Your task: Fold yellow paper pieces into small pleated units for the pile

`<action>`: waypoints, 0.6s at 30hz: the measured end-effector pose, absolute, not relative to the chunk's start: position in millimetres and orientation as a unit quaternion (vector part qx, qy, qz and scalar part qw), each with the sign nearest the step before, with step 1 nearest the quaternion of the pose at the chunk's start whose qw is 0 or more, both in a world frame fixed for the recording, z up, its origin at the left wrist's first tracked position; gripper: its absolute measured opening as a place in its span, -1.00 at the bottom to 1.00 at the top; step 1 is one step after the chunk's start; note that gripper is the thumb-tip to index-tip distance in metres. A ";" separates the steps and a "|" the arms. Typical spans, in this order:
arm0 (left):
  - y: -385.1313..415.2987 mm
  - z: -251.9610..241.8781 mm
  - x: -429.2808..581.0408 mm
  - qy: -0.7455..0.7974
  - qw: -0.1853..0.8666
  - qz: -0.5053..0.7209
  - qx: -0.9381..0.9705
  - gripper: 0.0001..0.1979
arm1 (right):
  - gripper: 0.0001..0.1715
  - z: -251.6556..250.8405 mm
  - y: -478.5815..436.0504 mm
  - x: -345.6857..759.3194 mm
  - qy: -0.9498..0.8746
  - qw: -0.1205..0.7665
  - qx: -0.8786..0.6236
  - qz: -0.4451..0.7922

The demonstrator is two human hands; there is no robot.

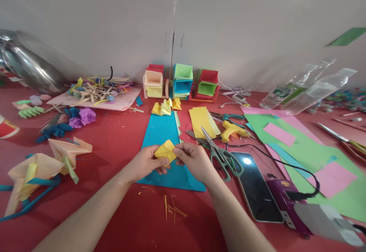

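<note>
A small folded yellow paper is held between both hands above a blue sheet. My left hand pinches its left side and lower edge, thumb on top. The fingers of my right hand close on its right corner. Beyond the hands, several folded yellow pieces rest at the far end of the blue sheet. To the right of them lies a stack of yellow paper. Green-handled scissors lie just right of my right hand.
Colourful paper boxes stand by the wall. At right are a yellow glue gun, a phone, a purple power bank, green paper and plastic bottles. Paper flowers and a metal jug are at left.
</note>
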State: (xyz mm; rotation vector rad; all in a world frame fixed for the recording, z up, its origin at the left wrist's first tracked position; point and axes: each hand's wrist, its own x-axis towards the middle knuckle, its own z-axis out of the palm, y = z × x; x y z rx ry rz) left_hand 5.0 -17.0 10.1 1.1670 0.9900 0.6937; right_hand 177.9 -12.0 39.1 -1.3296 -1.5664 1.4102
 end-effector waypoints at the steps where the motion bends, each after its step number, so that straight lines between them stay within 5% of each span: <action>1: -17.3 10.1 5.3 0.442 0.659 0.308 0.525 -0.72 | -0.80 39.1 -11.9 178.2 -0.597 0.317 -0.505 0.536; 18: -20.2 13.3 6.5 0.439 0.639 0.284 0.565 -0.74 | -0.69 28.4 -9.8 178.2 -0.611 0.362 -0.500 0.495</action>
